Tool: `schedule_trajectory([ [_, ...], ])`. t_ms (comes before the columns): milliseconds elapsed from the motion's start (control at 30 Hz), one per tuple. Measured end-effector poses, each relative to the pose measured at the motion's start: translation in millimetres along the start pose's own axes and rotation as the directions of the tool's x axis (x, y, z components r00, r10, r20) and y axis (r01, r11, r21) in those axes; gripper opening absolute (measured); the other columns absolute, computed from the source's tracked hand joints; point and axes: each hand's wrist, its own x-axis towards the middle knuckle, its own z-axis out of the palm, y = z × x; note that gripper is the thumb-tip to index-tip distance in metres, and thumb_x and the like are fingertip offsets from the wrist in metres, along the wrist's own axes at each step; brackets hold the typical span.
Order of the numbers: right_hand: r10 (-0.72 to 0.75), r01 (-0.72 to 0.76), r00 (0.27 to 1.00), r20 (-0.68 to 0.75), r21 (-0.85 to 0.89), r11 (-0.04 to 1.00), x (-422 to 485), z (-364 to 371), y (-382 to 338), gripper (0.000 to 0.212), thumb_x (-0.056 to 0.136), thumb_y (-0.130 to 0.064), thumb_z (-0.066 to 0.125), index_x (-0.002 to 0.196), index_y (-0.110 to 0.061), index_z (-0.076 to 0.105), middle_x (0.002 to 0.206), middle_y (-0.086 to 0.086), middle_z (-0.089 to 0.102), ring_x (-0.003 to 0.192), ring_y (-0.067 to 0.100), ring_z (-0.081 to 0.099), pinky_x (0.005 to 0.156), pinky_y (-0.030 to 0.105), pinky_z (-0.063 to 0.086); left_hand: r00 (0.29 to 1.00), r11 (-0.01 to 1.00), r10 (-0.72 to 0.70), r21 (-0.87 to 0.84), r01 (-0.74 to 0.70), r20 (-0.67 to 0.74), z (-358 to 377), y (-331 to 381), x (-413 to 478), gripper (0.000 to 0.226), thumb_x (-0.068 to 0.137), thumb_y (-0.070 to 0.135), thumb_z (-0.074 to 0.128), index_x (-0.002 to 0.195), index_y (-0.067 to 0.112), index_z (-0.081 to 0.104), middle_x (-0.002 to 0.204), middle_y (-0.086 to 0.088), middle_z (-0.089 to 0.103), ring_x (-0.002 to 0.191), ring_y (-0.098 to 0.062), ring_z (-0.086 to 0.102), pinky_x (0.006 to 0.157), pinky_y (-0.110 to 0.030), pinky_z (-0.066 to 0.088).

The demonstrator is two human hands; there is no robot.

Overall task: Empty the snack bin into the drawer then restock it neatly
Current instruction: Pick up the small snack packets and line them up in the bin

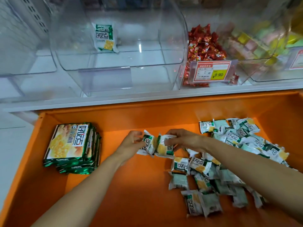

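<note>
The orange drawer is pulled out below a clear plastic snack bin. One green-and-white snack packet stands inside the bin near its back. Several small green-and-white packets lie in a loose pile on the drawer's right side. My left hand pinches one packet at the drawer's middle. Beside it, my right hand grips a second packet. The two packets touch each other.
A stack of large flattened green snack bags lies in the drawer's left part. To the right of the clear bin stands a bin of red candies with a price tag, then a bin of yellow and pink sweets.
</note>
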Motion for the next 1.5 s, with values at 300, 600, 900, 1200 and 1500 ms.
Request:
schedule_trajectory([
  [300, -0.249, 0.217, 0.968, 0.003, -0.499, 0.839, -9.0, 25.3, -47.0, 0.041, 0.079, -0.025, 0.078, 0.111, -0.020, 0.054, 0.111, 0.009, 0.060, 0.093, 0.026, 0.061, 0.080, 0.039, 0.052, 0.996, 0.997, 0.058, -0.048, -0.054, 0.073, -13.5, 27.3, -23.5, 0.032, 0.097, 0.020, 0.055, 0.128, 0.016, 0.056, 0.121, -0.012, 0.060, 0.102, -0.020, 0.060, 0.074, -0.026, 0.054],
  [600, -0.529, 0.390, 0.848, -0.043, -0.626, 0.676, -36.7, 53.0, -82.9, 0.043, 0.087, -0.024, 0.069, 0.128, -0.021, 0.060, 0.116, 0.001, 0.054, 0.100, 0.009, 0.051, 0.083, 0.015, 0.040, 0.990, 0.986, 0.131, -0.107, -0.126, 0.050, -33.0, 59.4, -63.0, 0.045, 0.077, 0.022, 0.078, 0.117, 0.019, 0.058, 0.105, -0.005, 0.071, 0.097, -0.017, 0.067, 0.078, -0.019, 0.052],
  [900, -0.648, 0.522, 0.760, 0.043, -0.633, 0.571, -89.8, 73.8, -126.9, 0.051, 0.089, -0.029, 0.065, 0.137, -0.025, 0.048, 0.129, -0.008, 0.055, 0.115, 0.008, 0.054, 0.098, 0.029, 0.047, 0.937, 0.934, 0.343, -0.079, -0.347, -0.061, -54.8, 102.1, -115.6, 0.023, 0.086, 0.005, 0.064, 0.108, 0.009, 0.060, 0.091, -0.003, 0.069, 0.080, -0.012, 0.062, 0.065, -0.020, 0.049],
  [1200, -0.786, 0.644, 0.618, -0.003, -0.571, 0.509, -143.0, 84.3, -233.6, 0.039, 0.091, -0.021, 0.064, 0.129, -0.022, 0.055, 0.121, -0.008, 0.057, 0.091, 0.021, 0.063, 0.073, 0.018, 0.053, 0.661, 0.701, 0.709, 0.144, -0.699, -0.245, -96.5, 166.8, -162.1, 0.049, 0.083, 0.039, 0.055, 0.129, 0.023, 0.049, 0.118, 0.001, 0.059, 0.107, -0.009, 0.057, 0.088, -0.019, 0.047],
  [1500, -0.698, 0.313, 0.703, -0.137, -0.821, 0.477, 2.2, 37.2, -316.3, 0.055, 0.085, -0.017, 0.071, 0.133, -0.005, 0.048, 0.129, 0.014, 0.054, 0.093, 0.017, 0.049, 0.071, 0.015, 0.033, 0.408, 0.251, 0.902, 0.941, -0.227, -0.142, -157.9, 145.4, -87.5, 0.051, 0.089, 0.033, 0.042, 0.130, 0.005, 0.055, 0.144, -0.013, 0.045, 0.139, -0.030, 0.034, 0.111, -0.050, 0.031],
])
